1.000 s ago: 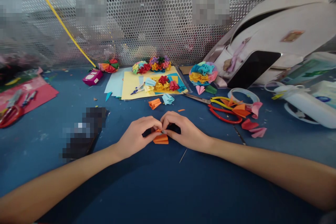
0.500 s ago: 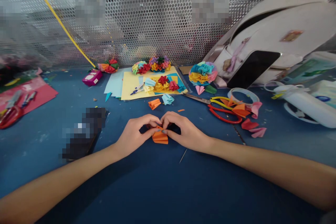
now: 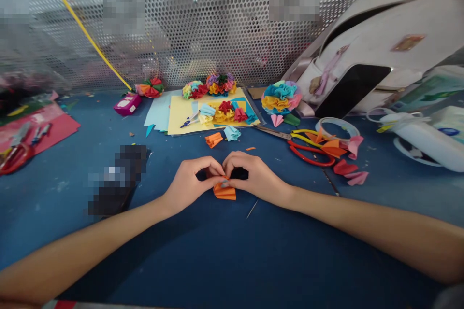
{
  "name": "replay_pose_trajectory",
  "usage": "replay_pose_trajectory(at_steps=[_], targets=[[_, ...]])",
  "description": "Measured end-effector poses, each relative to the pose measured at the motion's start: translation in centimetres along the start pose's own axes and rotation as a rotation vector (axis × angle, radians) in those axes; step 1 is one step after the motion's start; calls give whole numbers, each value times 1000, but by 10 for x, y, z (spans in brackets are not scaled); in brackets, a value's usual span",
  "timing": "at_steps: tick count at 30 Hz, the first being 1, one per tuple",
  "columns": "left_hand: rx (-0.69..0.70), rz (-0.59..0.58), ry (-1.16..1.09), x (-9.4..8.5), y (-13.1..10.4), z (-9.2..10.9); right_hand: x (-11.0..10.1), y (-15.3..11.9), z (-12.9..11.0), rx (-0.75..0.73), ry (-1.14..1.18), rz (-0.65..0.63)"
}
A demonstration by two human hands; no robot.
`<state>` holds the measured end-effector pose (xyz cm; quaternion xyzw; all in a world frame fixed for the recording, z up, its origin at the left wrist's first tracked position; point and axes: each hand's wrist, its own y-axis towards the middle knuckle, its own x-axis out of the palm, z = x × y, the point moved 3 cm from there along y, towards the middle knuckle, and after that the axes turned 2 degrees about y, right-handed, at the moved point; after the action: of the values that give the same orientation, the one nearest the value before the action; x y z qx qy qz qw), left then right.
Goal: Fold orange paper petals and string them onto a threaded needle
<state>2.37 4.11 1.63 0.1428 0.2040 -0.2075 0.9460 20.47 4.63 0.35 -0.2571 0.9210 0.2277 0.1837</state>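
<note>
Between my two hands is a piece of orange paper (image 3: 225,192) with pleats fanning toward me. My left hand (image 3: 192,178) pinches its upper edge from the left, thumb and fingers closed. Opposite it, my right hand (image 3: 250,174) pinches the same edge, its thumb tip touching the left one. The fingers hide the top of the paper. A thin needle-like stick (image 3: 252,209) lies on the blue table just below my right hand. Beyond my fingers rest an orange pleated paper piece (image 3: 213,140) and a light blue one (image 3: 232,133).
Scissors (image 3: 311,154) with red and yellow handles lie right, beside a tape roll (image 3: 339,128) and paper scraps. Yellow paper (image 3: 177,111) bears colourful paper pieces. A dark phone-like object (image 3: 118,183) lies left. A backpack (image 3: 391,34) with a phone (image 3: 353,91) leaning on it stands right.
Both hands keep their pinch on the orange paper. Its lower end sits slightly further right and looks more pleated, and the fingertips have drawn closer together.
</note>
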Motion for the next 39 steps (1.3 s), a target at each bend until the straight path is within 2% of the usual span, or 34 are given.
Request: replay_pose_trajectory(at_steps=[4, 11, 22, 33, 39], targets=[[-100, -14, -61, -1, -2, -3, -1, -1, 0, 2, 18, 31], [-144, -29, -40, -2, -1, -3, -3, -2, 0, 14, 32, 51], [-145, -43, -10, -2, -2, -3, -1, -1, -2, 33, 24, 31], [-132, -113, 15, 2, -1, 1, -1, -2, -4, 45, -26, 19], [-161, -84, -29, 4, -4, -1, -1, -1, -5, 29, 6, -8]])
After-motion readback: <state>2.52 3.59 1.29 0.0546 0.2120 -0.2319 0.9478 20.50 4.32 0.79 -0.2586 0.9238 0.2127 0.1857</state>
